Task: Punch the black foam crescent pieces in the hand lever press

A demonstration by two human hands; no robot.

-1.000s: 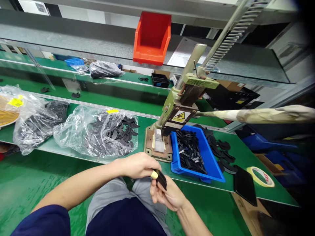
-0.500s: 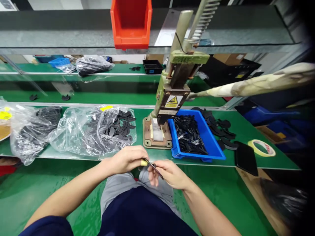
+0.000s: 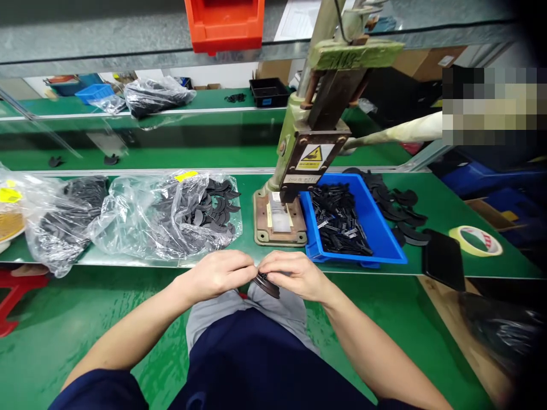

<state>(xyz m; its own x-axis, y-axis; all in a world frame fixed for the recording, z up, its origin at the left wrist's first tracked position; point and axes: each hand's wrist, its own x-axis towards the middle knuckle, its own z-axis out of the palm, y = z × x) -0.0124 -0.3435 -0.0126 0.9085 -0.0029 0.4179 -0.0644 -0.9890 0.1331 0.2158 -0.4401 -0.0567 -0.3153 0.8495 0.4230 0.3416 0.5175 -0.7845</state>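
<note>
Close together over my lap, both hands grip one small dark curved plastic part (image 3: pixel 267 286). My left hand (image 3: pixel 222 274) pinches its upper left end, fingers closed. From the other side my right hand (image 3: pixel 297 274) holds it with thumb and bent fingers. Part of the piece is hidden by my fingertips. Just beyond my hands stands a green hand press (image 3: pixel 314 154) with a pale block on its base plate. To its right, a blue bin (image 3: pixel 382 230) holds many slim black parts. An open plastic bag (image 3: pixel 141 222) of dark crescent-shaped pieces lies to its left.
Loose dark curved pieces (image 3: pixel 412 233) lie right of the bin, near a black flat object (image 3: pixel 443 259) and a tape roll (image 3: pixel 476 241). The press handle (image 3: pixel 401 131) juts rightward. An orange bin (image 3: pixel 225 25) hangs over the bench. Another bag (image 3: pixel 64 222) lies far left.
My hands have drawn closer together around the dark part, which has turned so its curved edge faces down. The view has tilted downward slightly, and bench things appear shifted.
</note>
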